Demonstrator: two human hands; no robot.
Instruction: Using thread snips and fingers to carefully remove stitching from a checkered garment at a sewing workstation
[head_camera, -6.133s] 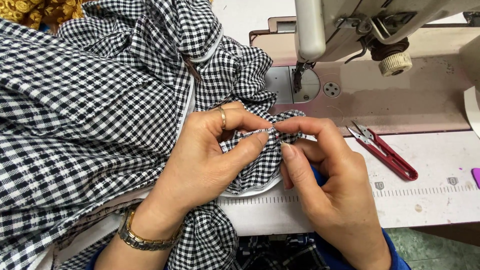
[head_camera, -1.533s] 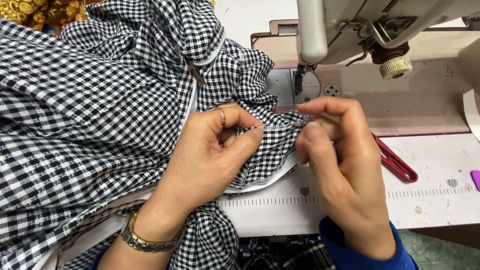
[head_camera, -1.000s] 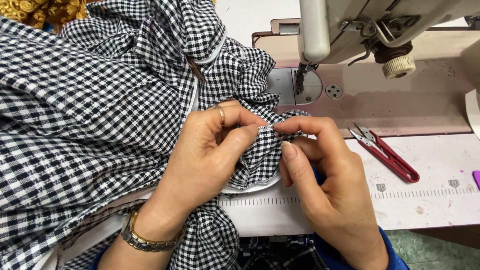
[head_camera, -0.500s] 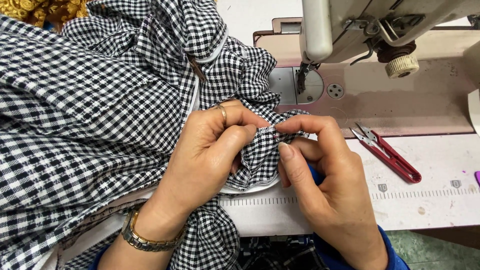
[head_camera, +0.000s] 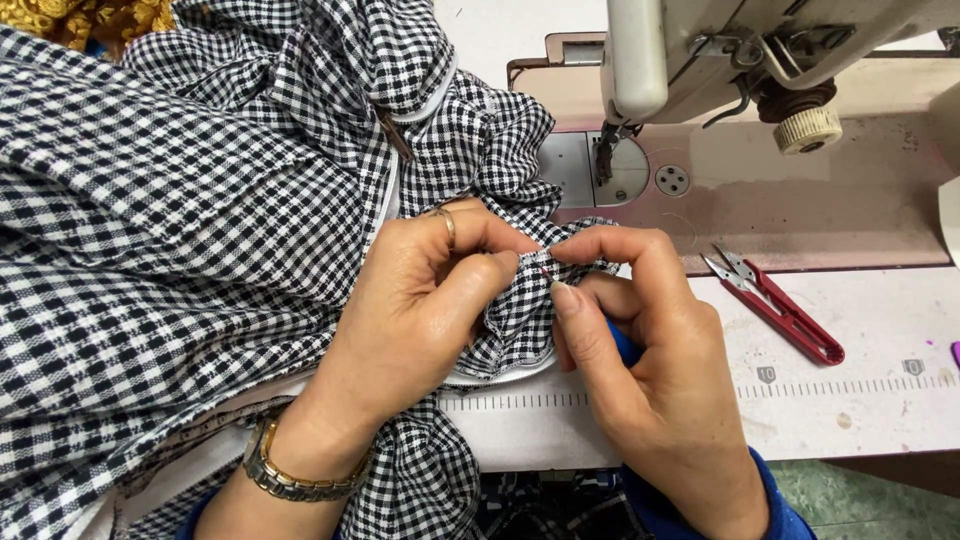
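A big heap of black-and-white checked fabric (head_camera: 180, 200) covers the left side of the sewing table. My left hand (head_camera: 420, 320), with a ring and a gold wristwatch (head_camera: 290, 478), pinches a gathered edge of that fabric between thumb and forefinger. My right hand (head_camera: 650, 390) is just right of it and grips a small blue-handled tool (head_camera: 625, 346). The tool's thin tip touches the pinched edge between the two thumbs. Most of the tool is hidden inside my fist.
A sewing machine (head_camera: 700, 50) stands at the back right, its presser foot (head_camera: 605, 160) over the metal plate just beyond my hands. Red thread snips (head_camera: 780, 310) lie on the white table to the right, above a printed ruler strip (head_camera: 850, 385).
About 1.5 s ago my right hand was lifted over the fabric edge; it has come back down to the pinched spot. My left hand has kept its pinch.
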